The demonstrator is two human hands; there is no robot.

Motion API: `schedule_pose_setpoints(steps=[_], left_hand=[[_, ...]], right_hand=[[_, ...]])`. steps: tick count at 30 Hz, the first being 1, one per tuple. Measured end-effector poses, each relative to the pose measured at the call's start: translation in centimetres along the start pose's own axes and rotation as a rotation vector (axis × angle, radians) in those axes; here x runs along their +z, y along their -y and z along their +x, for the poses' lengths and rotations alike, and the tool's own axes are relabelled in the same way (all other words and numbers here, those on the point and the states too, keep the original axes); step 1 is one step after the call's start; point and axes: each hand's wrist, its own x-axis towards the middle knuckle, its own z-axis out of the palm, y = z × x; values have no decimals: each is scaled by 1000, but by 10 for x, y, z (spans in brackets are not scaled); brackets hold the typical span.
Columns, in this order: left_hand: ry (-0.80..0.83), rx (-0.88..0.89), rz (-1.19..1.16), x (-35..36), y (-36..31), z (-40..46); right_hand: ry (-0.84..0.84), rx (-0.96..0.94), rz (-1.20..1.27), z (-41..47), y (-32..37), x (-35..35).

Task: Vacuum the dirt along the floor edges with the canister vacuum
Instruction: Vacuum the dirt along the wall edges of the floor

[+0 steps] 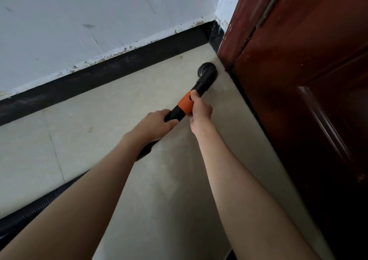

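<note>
At the near left the ribbed black hose (29, 214) runs under your forearm. Your left hand (157, 121) wraps the black wand (175, 114), your right hand (200, 110) pinches its orange collar (185, 102), and the round brush nozzle (208, 70) touches the floor (111, 108) beside the door frame (239, 27), far right.

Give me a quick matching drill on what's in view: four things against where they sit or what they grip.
1. brush nozzle
2. left hand
3. right hand
4. ribbed hose

a. grips the orange collar
b. lies on the floor at lower left
c. at the floor edge by the door frame
d. grips the black wand behind the collar

Pairs: 1-c, 2-d, 3-a, 4-b
</note>
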Motion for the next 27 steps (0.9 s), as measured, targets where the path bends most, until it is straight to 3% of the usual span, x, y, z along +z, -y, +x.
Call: schedule_pose_setpoints(steps=[8,15,27], left_hand=[[-4,-32,42,-14,-14,29],[-14,-7,65,-18,-41,51],[101,29,64,7,-30,22]], right_hand=[[33,-16,-79,17,27,14],[-40,29,-61,29,58,12],[-107,29,-86,12,28,-17]])
